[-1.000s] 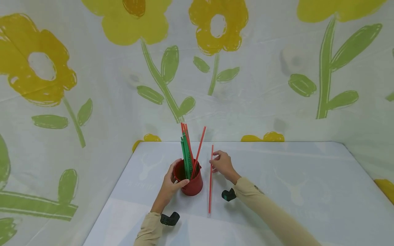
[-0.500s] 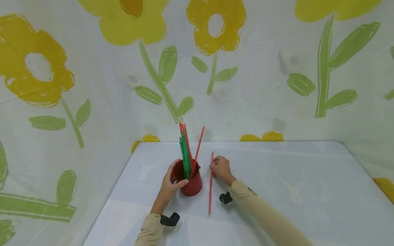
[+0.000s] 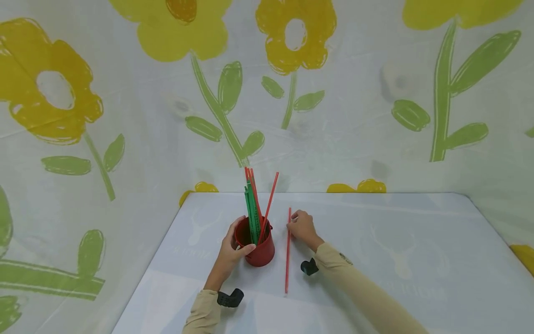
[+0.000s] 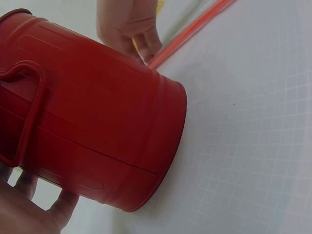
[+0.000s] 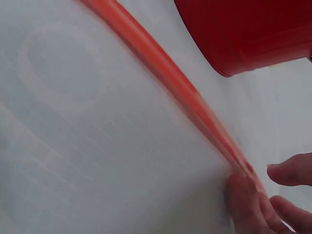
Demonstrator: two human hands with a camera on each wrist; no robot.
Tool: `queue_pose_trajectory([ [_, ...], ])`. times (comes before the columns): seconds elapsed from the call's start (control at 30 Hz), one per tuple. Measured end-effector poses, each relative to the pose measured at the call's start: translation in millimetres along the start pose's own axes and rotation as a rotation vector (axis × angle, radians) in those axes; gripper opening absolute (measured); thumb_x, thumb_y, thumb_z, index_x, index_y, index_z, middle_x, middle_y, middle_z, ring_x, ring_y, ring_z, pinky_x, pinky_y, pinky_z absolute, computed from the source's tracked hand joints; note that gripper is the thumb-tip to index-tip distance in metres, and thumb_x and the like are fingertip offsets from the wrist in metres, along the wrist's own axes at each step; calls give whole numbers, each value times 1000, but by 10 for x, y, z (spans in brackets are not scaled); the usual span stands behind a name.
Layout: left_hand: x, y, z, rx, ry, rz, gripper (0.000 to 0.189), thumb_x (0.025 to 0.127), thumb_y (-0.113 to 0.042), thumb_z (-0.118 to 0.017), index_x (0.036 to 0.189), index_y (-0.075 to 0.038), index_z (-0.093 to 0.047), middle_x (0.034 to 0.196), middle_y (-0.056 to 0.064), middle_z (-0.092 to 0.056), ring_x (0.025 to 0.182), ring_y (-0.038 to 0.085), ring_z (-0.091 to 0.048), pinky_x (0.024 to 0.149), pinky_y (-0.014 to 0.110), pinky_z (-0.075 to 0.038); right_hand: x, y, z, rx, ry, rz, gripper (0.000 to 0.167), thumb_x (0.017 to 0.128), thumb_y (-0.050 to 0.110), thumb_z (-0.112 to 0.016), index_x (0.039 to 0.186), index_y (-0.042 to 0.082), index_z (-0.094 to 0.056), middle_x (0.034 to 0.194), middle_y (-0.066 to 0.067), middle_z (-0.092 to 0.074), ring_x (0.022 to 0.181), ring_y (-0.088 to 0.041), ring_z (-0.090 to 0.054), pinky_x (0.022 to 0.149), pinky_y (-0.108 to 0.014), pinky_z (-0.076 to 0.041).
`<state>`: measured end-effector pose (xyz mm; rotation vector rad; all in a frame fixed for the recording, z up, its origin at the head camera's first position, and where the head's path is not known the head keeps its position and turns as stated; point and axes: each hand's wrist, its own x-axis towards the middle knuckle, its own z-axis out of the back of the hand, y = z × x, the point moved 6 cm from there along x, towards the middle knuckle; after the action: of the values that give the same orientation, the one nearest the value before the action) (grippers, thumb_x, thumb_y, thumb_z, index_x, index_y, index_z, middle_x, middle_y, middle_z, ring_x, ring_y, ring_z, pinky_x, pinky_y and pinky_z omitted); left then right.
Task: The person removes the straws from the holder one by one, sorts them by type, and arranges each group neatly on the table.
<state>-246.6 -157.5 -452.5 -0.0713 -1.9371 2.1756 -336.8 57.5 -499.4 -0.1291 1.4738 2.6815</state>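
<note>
A small red bucket [image 3: 263, 255] stands on the table with several thin red straws [image 3: 271, 197] and green sticks [image 3: 252, 208] upright in it. My left hand [image 3: 227, 259] holds its left side, thumb at the near rim; in the left wrist view the fingers [image 4: 63, 207] lie against its wall. To the right, a long red straw [image 3: 288, 264] in a clear wrapper lies lengthwise, pointing away from me. My right hand [image 3: 303, 228] pinches it near its far end. In the right wrist view the fingertips [image 5: 243, 192] meet the straw, which bends slightly across the picture.
The pale table [image 3: 400, 297] has a faint deer print. White cloth with yellow flowers [image 3: 296, 37] hangs behind and at both sides. Black wrist cameras sit below the left hand [image 3: 230, 298] and right hand [image 3: 309, 266]. The bucket's wire handle [image 4: 34, 112] hangs down its side.
My right hand has come slightly nearer with the red straw, whose far end now sits lower in the head view. Its fingers have drawn closer together. The left hand and bucket stay put.
</note>
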Motion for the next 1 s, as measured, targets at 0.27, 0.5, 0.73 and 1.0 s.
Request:
queue_pose_trajectory([
  [0.27, 4, 7, -1, -9, 8, -9, 73, 85, -3, -64, 147, -12, -26, 141, 12, -41, 129, 31, -36, 101, 50, -38, 61, 51, 123, -37, 82, 7, 27, 85, 12, -67, 107, 0, -58, 86, -11, -60, 64, -20, -57, 54, -27, -52],
  [0.5, 9, -4, 16, 10, 22, -16, 74, 85, -5, -64, 148, -10, -25, 142, 13, -40, 130, 32, -36, 102, 51, -37, 16, 152, 267, -32, 116, 67, 30, 86, 14, -67, 111, 0, -58, 91, -10, -60, 70, -20, -58, 59, -28, -53],
  [0.73, 9, -36, 18, 25, 46, -26, 74, 84, -6, -64, 147, -9, -25, 142, 12, -40, 129, 33, -36, 100, 51, -39, -27, 247, 466, 17, 102, 127, 32, 86, 13, -67, 113, -2, -57, 98, -13, -60, 78, -22, -59, 64, -30, -54],
  [1.0, -4, -64, 18, 38, 42, -16, 74, 84, -5, -64, 147, -8, -25, 142, 12, -40, 130, 31, -35, 100, 51, -38, -76, 424, 612, 129, 99, 168, 33, 87, 17, -67, 114, 3, -55, 107, -13, -61, 90, -24, -60, 70, -32, -55],
])
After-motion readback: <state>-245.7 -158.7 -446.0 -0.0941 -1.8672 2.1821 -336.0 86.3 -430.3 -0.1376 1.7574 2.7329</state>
